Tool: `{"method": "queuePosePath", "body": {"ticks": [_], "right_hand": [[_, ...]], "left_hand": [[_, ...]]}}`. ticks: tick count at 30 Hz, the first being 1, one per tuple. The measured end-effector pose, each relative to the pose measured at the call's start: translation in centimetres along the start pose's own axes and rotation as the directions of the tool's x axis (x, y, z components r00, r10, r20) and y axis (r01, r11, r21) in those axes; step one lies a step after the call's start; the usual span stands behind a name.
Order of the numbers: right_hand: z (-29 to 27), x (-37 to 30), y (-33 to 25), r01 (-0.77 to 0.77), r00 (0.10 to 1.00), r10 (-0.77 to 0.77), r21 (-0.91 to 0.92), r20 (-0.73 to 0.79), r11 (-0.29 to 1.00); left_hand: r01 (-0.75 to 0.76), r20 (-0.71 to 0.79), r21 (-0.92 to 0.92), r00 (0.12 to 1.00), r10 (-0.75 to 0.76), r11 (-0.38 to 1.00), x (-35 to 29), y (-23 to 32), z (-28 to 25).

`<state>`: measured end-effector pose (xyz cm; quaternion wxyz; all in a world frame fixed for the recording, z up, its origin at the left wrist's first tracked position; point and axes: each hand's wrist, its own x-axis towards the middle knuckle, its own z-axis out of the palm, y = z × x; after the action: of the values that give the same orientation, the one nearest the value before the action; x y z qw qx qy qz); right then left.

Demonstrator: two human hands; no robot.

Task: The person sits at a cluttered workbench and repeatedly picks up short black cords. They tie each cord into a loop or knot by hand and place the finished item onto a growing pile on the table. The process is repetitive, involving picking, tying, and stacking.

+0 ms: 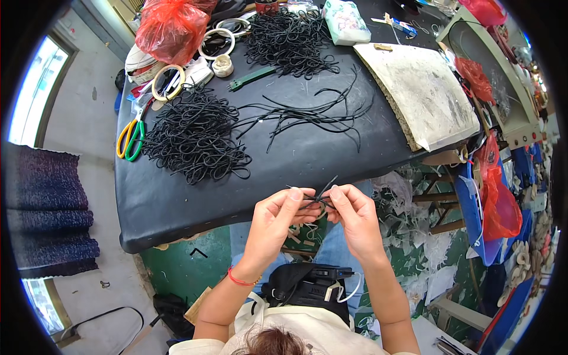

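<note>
head view: left hand (pixel 273 220) and right hand (pixel 353 217) pinch a thin black cord (pixel 317 198).

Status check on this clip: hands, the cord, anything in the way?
Left hand and right hand both pinching one black cord piece, held above the table edge. Cord heap lies apart on the table. Nothing between the hands.

The cord (pixel 317 198) is mostly hidden between the fingertips of the left hand (pixel 273 223) and right hand (pixel 354 219)
</note>
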<state>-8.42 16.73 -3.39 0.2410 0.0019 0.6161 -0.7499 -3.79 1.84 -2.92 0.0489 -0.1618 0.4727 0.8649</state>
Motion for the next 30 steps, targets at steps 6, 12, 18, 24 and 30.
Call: {"method": "queuePosePath", "body": {"ticks": [6,12,18,24,30], "right_hand": [[0.5,0.1,0.2,-0.012,1.0,0.012,0.078,0.002,0.997],[-0.1,3.2,-0.2,0.264,0.946,-0.323,-0.562,-0.006,0.784],[1.4,12.0,-1.1,0.545,0.585,-0.762,-0.831,0.278,0.115],[-0.9,14.4,-1.3,0.403,0.624,-0.614,-0.873,0.483,-0.277],[1.8,18.3,-4.7,0.603,0.611,-0.769,-0.74,0.189,0.297]], "left_hand": [[-0.088,-0.019,0.175,0.996,0.092,0.981,-0.1,-0.3,-0.3],[-0.286,-0.194,0.795,0.715,0.671,0.535,0.1,3.8,-4.2],[0.16,-0.167,0.982,0.464,0.87,0.103,1.5,5.2,-9.4],[0.168,0.07,0.975,0.398,0.915,-0.148,2.6,5.5,-7.6],[0.369,0.197,0.881,0.281,0.939,-0.295,0.4,7.3,-11.6]]}}
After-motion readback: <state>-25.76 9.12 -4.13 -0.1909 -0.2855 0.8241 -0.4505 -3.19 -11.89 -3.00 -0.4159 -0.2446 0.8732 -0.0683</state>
